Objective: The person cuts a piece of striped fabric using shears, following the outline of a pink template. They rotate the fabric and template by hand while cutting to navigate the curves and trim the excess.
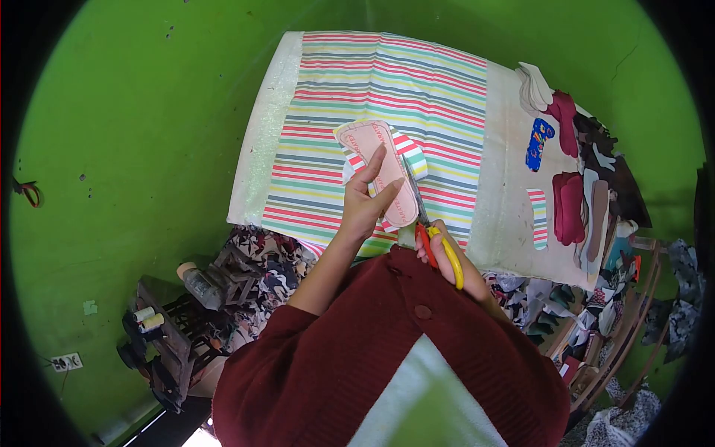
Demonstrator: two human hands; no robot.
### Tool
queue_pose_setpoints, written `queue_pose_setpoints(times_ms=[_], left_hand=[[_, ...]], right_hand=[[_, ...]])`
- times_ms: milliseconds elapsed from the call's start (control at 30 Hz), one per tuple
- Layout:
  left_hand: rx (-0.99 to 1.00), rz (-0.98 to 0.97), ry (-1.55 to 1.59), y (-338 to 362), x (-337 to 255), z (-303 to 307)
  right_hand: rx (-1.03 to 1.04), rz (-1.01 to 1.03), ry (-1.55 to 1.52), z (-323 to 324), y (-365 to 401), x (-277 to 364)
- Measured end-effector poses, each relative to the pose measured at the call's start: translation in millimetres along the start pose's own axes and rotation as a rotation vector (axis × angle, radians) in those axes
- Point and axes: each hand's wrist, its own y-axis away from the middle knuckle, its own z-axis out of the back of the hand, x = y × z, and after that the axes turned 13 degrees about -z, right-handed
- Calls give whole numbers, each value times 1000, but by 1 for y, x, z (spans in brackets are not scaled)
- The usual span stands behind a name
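Note:
My left hand (363, 200) is closed on a pink insole piece (398, 200) printed with red lettering, its thumb and a finger lying over the top. Striped fabric (410, 153) sticks out around the edges of the insole piece. In my right hand (445, 262) is a pair of scissors (456, 262) with red and yellow handles. The blades point up along the right edge of the insole piece, against the fabric; how far apart they are is hard to tell. Both hands are over the near part of a striped cloth (320, 141) spread on the table.
On the table's right side lie a blue patterned insole piece (538, 145), a striped one (538, 217) and stacked maroon ones (568, 208). Fabric scraps (275, 264) are heaped below the table. A wooden stand with thread spools (151, 322) is at left, a wooden rack (633, 313) at right.

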Motion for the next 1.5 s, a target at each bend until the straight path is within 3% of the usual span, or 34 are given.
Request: queue_pose_setpoints(times_ms=[133,200,800,1133,1200,1300,1500], left_hand=[[1,74,-19,4,1,3],[5,9,-5,4,0,1],[-19,1,43,5,0,-7],[-25,-14,56,6,2,-9],[-23,64,47,6,-4,-9],[-35,5,68,5,3,-7],[-46,40,110,5,2,-11]], right_hand=[[-17,13,47,0,-6,-23],[94,-62,-104,2,-6,-17],[159,-141,-242,5,-10,-5],[108,-154,-262,3,-5,11],[112,-180,-168,6,-4,14],[41,-138,-126,1,-3,13],[86,-177,-252,1,-12,7]])
